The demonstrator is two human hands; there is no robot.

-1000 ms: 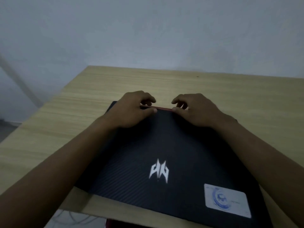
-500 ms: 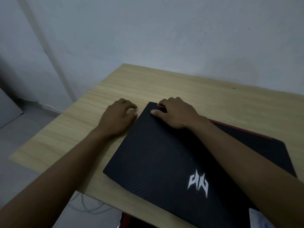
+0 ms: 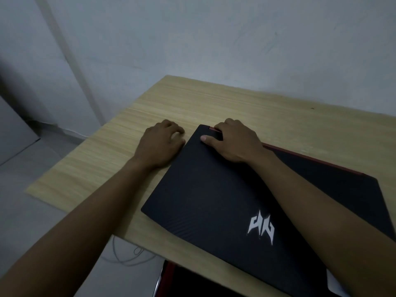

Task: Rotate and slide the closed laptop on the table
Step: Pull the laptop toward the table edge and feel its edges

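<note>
Worktop (image 3: 225, 108): light wood grain, set against a pale wall; closed black laptop (image 3: 214, 202) lies flat on it, skewed, near corner overhanging the front edge; silver emblem (image 3: 261, 227) on the lid; right hand (image 3: 233, 142) rests on the far corner, fingers curled over the red-trimmed edge; left hand (image 3: 159, 144) lies on the worktop against the laptop's left edge, fingers loosely bent, gripping nothing.

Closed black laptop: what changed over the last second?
The closed black laptop turned, lying askew on the wooden table. The left hand left the far edge for the side edge; the right hand now grips the far corner. Lid stays shut.
</note>
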